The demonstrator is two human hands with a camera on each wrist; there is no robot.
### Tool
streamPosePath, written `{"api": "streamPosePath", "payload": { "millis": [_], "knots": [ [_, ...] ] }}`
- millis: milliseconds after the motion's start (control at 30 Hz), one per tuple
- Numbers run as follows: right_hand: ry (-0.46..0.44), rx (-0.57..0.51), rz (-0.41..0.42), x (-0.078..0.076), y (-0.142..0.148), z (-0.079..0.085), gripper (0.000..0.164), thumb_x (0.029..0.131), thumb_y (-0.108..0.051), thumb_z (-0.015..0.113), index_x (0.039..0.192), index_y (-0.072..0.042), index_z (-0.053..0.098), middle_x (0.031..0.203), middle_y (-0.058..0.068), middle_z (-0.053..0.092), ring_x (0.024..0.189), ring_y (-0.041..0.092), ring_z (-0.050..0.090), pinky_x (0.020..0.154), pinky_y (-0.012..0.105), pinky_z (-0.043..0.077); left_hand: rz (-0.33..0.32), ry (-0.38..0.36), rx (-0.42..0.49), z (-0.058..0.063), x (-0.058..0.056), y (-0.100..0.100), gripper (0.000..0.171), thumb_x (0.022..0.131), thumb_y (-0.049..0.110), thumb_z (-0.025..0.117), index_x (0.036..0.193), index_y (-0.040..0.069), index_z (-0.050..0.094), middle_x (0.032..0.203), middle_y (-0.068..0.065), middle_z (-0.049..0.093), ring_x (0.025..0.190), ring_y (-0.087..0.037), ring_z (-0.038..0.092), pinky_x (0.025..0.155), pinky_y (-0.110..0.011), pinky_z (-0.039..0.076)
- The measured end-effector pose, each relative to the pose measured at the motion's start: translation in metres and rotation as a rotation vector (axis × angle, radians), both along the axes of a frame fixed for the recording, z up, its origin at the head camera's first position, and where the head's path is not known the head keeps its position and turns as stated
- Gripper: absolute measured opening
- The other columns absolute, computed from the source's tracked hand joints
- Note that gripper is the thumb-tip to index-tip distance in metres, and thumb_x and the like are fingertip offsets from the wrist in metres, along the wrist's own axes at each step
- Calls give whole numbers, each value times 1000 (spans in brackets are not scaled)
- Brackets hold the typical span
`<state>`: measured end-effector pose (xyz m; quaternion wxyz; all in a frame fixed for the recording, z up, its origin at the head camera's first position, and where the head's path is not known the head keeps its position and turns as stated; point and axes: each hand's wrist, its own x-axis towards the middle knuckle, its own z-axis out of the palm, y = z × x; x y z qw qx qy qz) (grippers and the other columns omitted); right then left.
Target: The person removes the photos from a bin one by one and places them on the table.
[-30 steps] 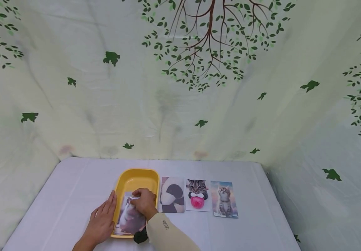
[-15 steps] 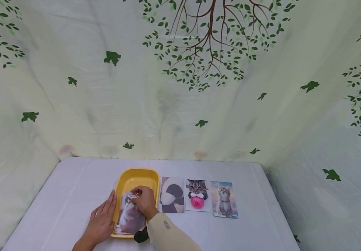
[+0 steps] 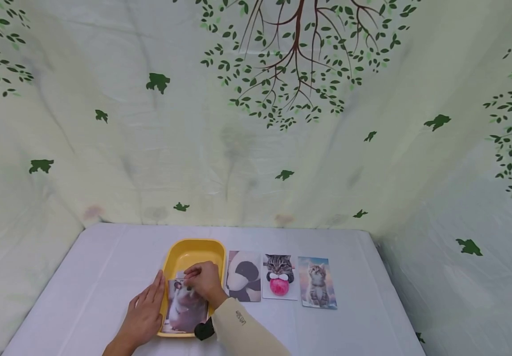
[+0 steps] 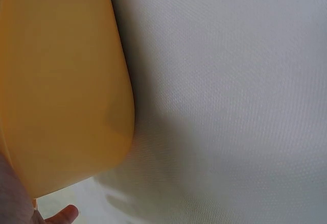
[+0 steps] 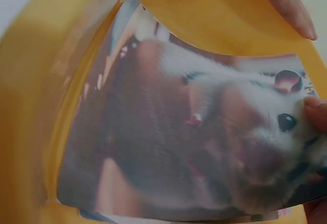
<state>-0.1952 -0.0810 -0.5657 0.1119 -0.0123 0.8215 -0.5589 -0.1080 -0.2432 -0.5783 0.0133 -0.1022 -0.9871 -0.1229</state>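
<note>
A yellow tray [image 3: 195, 242] stands on the table, holding photo cards. My right hand [image 3: 205, 283] pinches the far end of the top card, a hamster photo [image 3: 182, 311]. In the right wrist view this hamster photo [image 5: 204, 132] bows upward between thumb [image 5: 318, 114] and fingers, and edges of other cards show beneath it. My left hand [image 3: 145, 311] lies with straight fingers along the tray's left rim. The left wrist view shows the tray's outer wall [image 4: 66, 81] beside part of that hand [image 4: 13, 198].
Right of the tray, three photo cards lie in a row on the white-covered table [image 3: 371, 316]: a black-and-white animal [image 3: 244, 277], a cat with a pink ball [image 3: 280, 277] and a kitten [image 3: 318, 284]. A leaf-printed curtain [image 3: 193, 148] surrounds the table's back and sides.
The hamster photo's far end has come up and back toward me, exposing a card beneath it. My right hand has shifted slightly; my left hand has kept its place.
</note>
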Motion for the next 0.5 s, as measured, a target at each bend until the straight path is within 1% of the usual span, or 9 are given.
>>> {"api": "streamPosePath", "payload": {
  "millis": [33, 200, 300, 400, 500],
  "knots": [
    [2, 14, 10, 0, 1, 1, 10, 78, -3, 77, 86, -8, 77, 65, -9, 63, 61, 6, 59, 64, 20, 54, -1, 0, 1, 0, 0, 0, 73, 83, 6, 55, 147, -8, 22, 161, -13, 9, 129, -42, 37, 95, -67, 32],
    [40, 112, 89, -2, 3, 0, 7, 78, -8, 77, 83, -13, 79, 72, -12, 65, 70, 3, 54, 66, 18, 52, -10, 6, -5, -2, 0, -1, 74, 84, 7, 54, 148, -7, 19, 161, -13, 8, 129, -41, 38, 95, -66, 33],
    [110, 159, 151, -3, 5, -2, 9, 79, -11, 77, 86, -16, 79, 81, -14, 69, 78, 0, 56, 73, 18, 51, -14, 13, -4, -2, 0, -2, 74, 84, 6, 55, 148, -7, 20, 160, -14, 11, 129, -41, 38, 95, -65, 33],
    [175, 171, 194, -4, 7, -5, 13, 79, -12, 77, 92, -16, 79, 87, -14, 71, 84, -3, 58, 76, 16, 50, -16, 17, 0, -2, 0, -2, 74, 84, 6, 54, 148, -6, 20, 160, -13, 10, 128, -42, 39, 95, -65, 33],
    [211, 170, 209, -4, 8, -7, 17, 80, -12, 77, 95, -17, 79, 91, -14, 72, 86, -4, 59, 77, 15, 49, -20, 16, 0, -1, 0, -2, 75, 83, 5, 55, 149, -6, 19, 161, -13, 7, 128, -42, 39, 95, -66, 33]
  ]
}}
